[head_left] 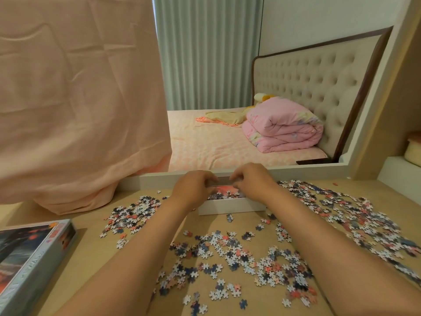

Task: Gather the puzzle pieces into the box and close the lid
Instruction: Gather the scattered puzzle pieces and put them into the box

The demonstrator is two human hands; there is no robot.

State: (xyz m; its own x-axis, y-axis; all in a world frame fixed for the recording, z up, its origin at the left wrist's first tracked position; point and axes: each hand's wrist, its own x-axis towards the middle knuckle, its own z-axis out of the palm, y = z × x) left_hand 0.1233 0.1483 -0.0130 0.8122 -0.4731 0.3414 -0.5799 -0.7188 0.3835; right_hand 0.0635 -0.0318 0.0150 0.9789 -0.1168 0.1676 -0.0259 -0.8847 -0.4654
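Hovering over the white box (pixel 231 207) at the worktop's (pixel 95 258) far edge, your left hand (pixel 193 187) and right hand (pixel 251 181) curl their fingers; whether either grip holds anything, you cannot tell. Puzzle pieces (pixel 218 245) lie scattered around the box, and the lid (pixel 34 258) sits far left.

A bed (pixel 216 142) with a peach patterned sheet lay in soft, even light. At its head stood a beige tufted headboard (pixel 319 83) with dark trim, and a folded pink quilt (pixel 284 131) lay on the bed against it. Behind the bed hung pleated grey-green curtains (pixel 205 53) beside a pale wall (pixel 319 14). A peach cloth (pixel 79 99) hung left of the bed, and a light wooden tabletop (pixel 95 247) spread in front of it.
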